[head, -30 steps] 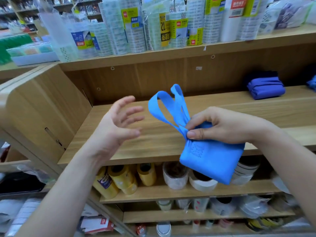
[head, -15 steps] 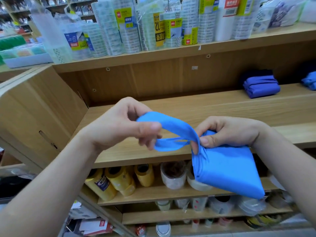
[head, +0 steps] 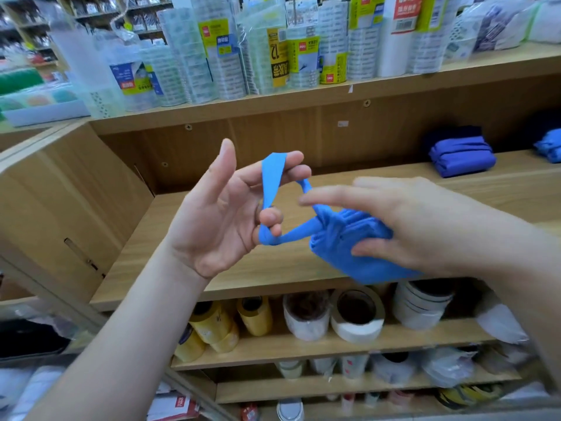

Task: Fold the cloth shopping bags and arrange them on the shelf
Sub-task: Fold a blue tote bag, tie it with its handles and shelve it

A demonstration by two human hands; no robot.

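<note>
Plain bright blue all over the bag (head: 349,253) and its handles (head: 273,177); darker, purplish blue on the folded bag (head: 461,154) farther back. Pale wood grain across the shelf (head: 516,189). Yellow tape rolls (head: 212,326) beside a white tape roll (head: 355,328) below; yellow-and-blue labels (head: 212,34) on clear tape stacks (head: 226,71) above.

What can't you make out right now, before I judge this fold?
Head view only:
- right hand: motion-blurred, so its grip on the light blue bag is unclear.
- the bag's folds: hidden under that hand.
- blue bundle at the right edge: cut off by the frame.
</note>
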